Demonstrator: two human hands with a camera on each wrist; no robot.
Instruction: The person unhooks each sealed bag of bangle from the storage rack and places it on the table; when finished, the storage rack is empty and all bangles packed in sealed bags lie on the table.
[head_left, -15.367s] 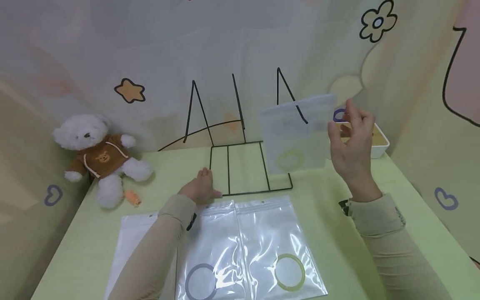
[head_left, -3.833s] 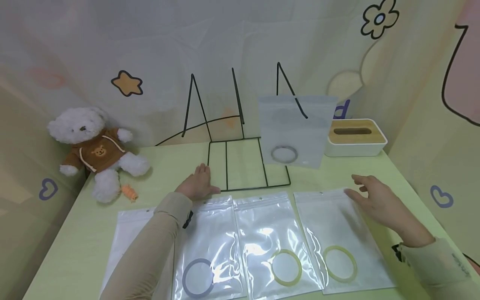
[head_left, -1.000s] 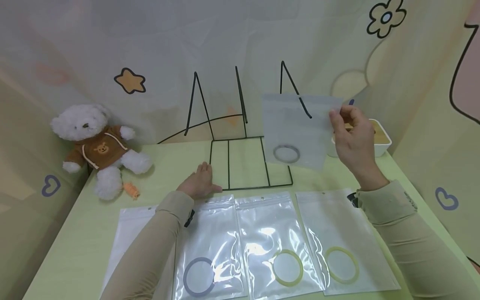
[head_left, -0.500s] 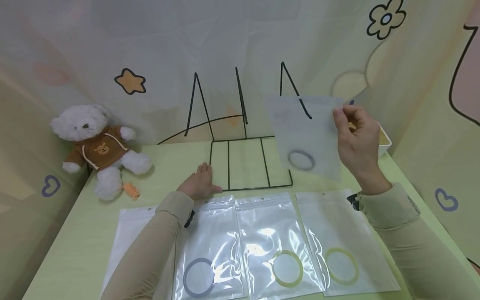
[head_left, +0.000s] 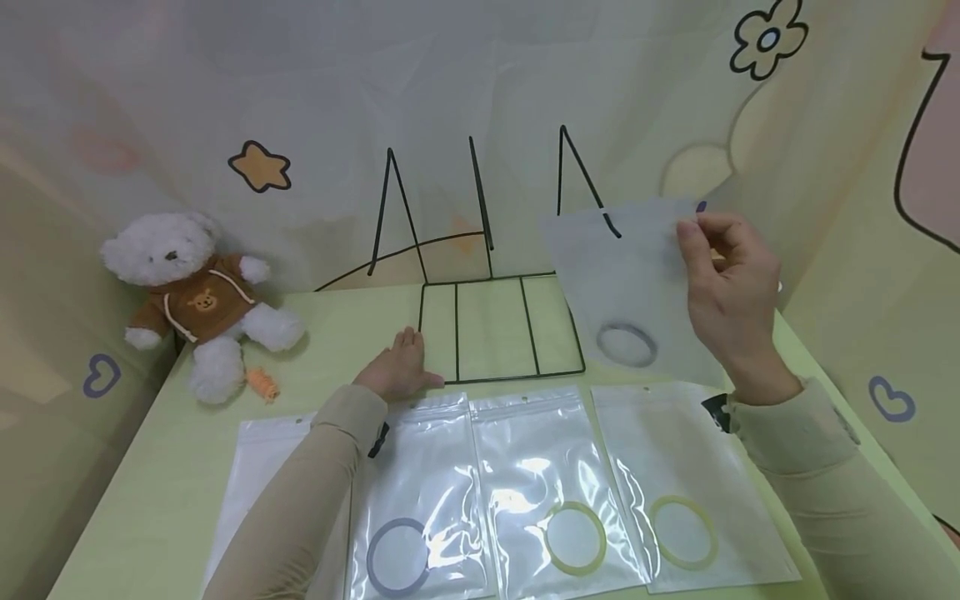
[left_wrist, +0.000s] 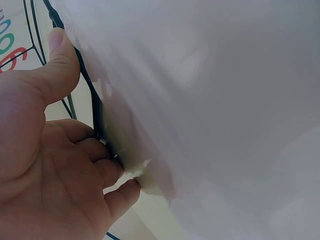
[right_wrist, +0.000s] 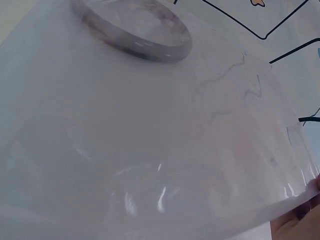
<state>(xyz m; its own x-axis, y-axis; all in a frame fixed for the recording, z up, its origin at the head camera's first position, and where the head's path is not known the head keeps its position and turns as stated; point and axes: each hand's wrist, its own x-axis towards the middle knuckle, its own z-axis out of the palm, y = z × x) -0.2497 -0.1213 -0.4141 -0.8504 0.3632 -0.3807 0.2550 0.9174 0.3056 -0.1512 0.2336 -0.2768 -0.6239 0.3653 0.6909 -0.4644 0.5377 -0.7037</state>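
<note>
In the head view my right hand [head_left: 735, 292] pinches the upper right corner of a clear zip bag [head_left: 630, 283]. A grey bangle [head_left: 627, 345] lies at the bag's bottom; it shows large in the right wrist view, the bangle [right_wrist: 135, 42] inside the film. The bag's top edge still hangs on the right hook of a black wire rack [head_left: 530, 333], close to the hook's tip. My left hand [head_left: 396, 367] rests against the front left corner of the rack's base. In the left wrist view its thumb [left_wrist: 62, 60] and fingertips touch the black wire.
Several zip bags lie in a row in front: one with a lilac bangle [head_left: 397, 557], two with yellow bangles [head_left: 576, 537], and one white bag [head_left: 258, 458] partly under my left forearm. A teddy bear [head_left: 202, 304] and a small orange item [head_left: 262, 383] sit at left.
Over the earlier frames a yellow-bangle bag went from the hook to the table at right. Just now, the right hand draws the grey-bangle bag rightward and nearer along the hook; the left hand stays.
</note>
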